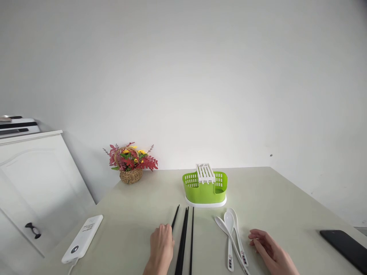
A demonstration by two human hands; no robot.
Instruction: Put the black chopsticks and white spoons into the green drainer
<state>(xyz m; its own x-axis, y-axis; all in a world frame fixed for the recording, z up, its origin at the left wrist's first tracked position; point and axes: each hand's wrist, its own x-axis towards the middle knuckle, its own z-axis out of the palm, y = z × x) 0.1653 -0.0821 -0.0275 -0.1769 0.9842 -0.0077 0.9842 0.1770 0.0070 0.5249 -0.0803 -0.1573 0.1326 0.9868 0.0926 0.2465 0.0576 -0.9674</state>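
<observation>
My left hand (161, 244) is closed around black chopsticks (176, 217), whose tips stick out past the knuckles; the fingers hide the rest. Beside it, several more black chopsticks (182, 240) lie lengthwise on the table, one of them slightly apart on the right. My right hand (271, 250) rests loosely curled with nothing in it, just right of three white long-handled spoons (229, 221). The spoons overlap, bowls pointing away from me. Behind the cutlery stands a green utensil basket (205, 194) with a white slotted top piece and a white base.
On the pale table (137, 214), a wicker basket of artificial flowers (131, 175) stands at the back left. A white power bank (83, 238) with a cable lies at the left, a black phone (344, 246) at the right edge. A white cabinet (43, 179) adjoins the left side.
</observation>
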